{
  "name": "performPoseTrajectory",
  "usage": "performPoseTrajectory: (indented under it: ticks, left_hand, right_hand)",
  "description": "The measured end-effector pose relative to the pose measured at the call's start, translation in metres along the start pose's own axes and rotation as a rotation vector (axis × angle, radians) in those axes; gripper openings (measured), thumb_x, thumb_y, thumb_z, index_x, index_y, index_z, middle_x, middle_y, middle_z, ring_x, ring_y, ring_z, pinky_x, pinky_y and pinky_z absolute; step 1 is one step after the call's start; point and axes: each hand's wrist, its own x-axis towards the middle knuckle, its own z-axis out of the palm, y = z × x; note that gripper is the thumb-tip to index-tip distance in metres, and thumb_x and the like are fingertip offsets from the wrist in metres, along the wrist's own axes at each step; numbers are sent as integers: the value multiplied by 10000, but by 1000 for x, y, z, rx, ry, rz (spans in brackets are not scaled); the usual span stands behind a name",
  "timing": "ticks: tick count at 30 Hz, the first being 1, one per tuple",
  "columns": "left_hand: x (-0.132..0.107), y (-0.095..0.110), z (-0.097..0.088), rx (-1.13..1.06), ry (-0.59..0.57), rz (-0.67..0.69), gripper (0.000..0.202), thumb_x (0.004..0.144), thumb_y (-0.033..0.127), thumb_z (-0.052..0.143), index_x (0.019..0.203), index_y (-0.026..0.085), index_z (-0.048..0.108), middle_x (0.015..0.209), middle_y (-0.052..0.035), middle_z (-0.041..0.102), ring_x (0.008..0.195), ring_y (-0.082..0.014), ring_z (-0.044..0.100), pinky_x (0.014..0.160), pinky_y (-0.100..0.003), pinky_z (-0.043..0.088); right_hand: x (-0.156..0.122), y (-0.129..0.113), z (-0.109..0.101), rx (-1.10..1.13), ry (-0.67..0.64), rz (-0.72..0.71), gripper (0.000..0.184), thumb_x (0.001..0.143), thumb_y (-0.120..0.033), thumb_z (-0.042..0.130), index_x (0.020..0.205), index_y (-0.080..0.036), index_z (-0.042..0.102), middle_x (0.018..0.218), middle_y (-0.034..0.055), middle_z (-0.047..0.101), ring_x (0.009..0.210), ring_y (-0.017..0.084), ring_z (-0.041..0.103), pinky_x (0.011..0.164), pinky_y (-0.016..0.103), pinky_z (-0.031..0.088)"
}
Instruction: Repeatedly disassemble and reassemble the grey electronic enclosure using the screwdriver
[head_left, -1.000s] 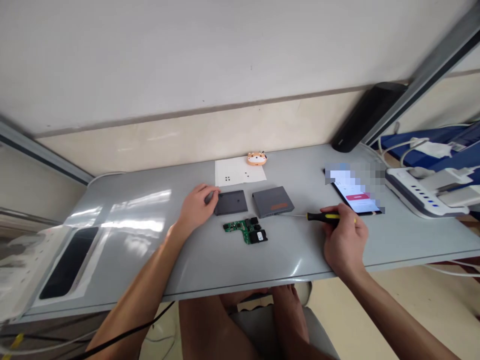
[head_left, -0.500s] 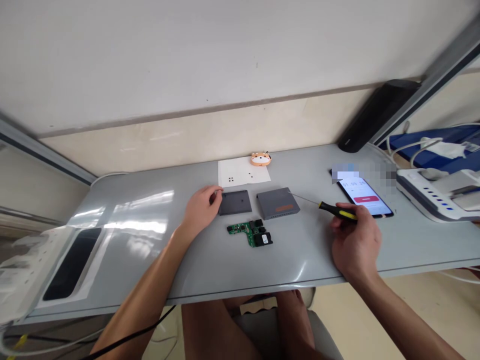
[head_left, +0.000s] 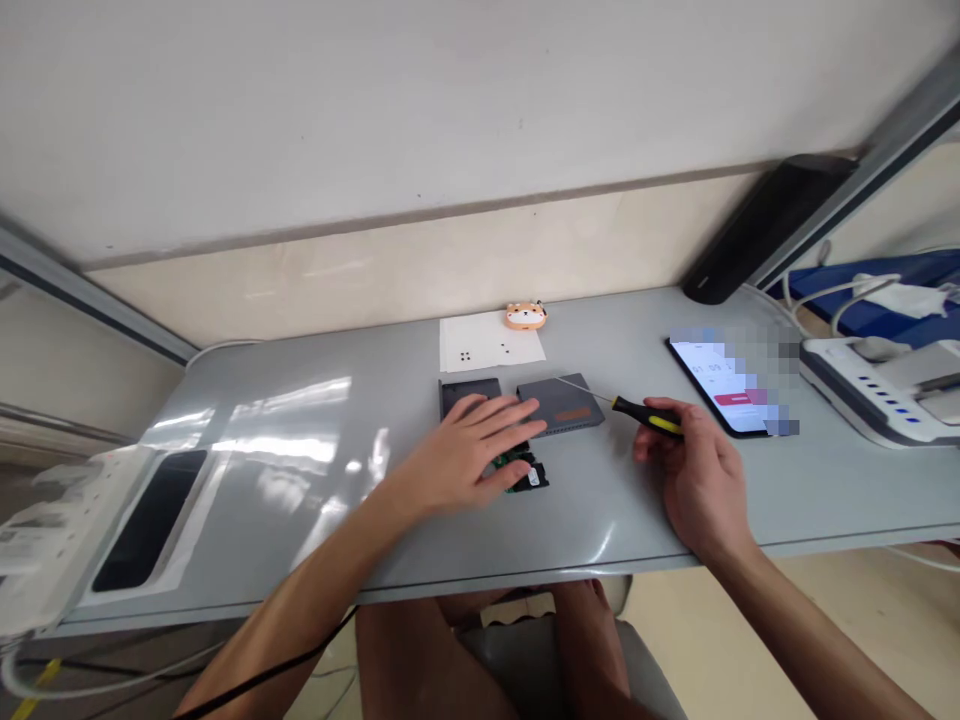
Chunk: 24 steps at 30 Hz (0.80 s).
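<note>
My left hand (head_left: pixel 480 450) is spread, palm down, over the green circuit board (head_left: pixel 534 476) and hides most of it. Its fingertips reach the left side of a grey casing (head_left: pixel 559 402) with a brownish patch; whether they touch it I cannot tell. Partly behind this hand lies a flat dark cover plate (head_left: pixel 471 388). My right hand (head_left: pixel 697 470) grips a screwdriver (head_left: pixel 646 415) by its black and yellow handle. The shaft points left, with its tip over the casing's top. Small dark screws (head_left: pixel 465 356) sit in two groups on white paper (head_left: pixel 480 340).
An orange animal-faced case (head_left: pixel 525 315) rests on the paper's far corner. To the right are a lit phone (head_left: pixel 712 375), a power strip (head_left: pixel 870 390) and a black cylinder (head_left: pixel 765 230). Another dark phone (head_left: pixel 150 520) lies at left beside a white power strip (head_left: pixel 67 540).
My left hand has left the cover plate's edge and moved right, spreading over the circuit board towards the casing. My right hand has shifted slightly left with the screwdriver.
</note>
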Motion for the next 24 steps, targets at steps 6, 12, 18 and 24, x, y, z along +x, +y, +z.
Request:
performPoseTrajectory:
  ticks: [6,12,18,24]
  left_hand:
    - [-1,-4,4,9,-53,-90,494,1177,466,419,1652,361,510,1692,-34,548,1596,-283,491,1354,-629,289]
    - [-4,-11,1,41,-45,-128,518,1183,480,392,1682,355,454,1727,-32,501,1650,-282,404,1373,-649,231]
    - [-4,-16,1,89,33,-131,474,1170,449,423,1597,317,582,1753,-66,464,1616,-321,437,1331,-654,314]
    - [-5,-24,-2,96,7,-171,390,1159,429,462,1383,295,751,1652,-69,596,1526,-322,512,1283,-655,356]
  right_hand:
    - [-1,-3,1,13,-39,19,476,863,-719,737,933,-252,798,651,-3,634,598,168,539,633,343,418]
    - [-1,-6,2,30,-39,41,512,805,-749,769,907,-248,801,622,-7,619,594,165,518,627,334,407]
    - [-1,-6,3,23,-32,40,514,800,-741,770,913,-240,797,640,-5,624,589,157,513,624,328,405]
    - [-1,-2,1,-41,-41,23,490,878,-719,710,957,-241,789,666,-12,615,599,169,519,640,343,415]
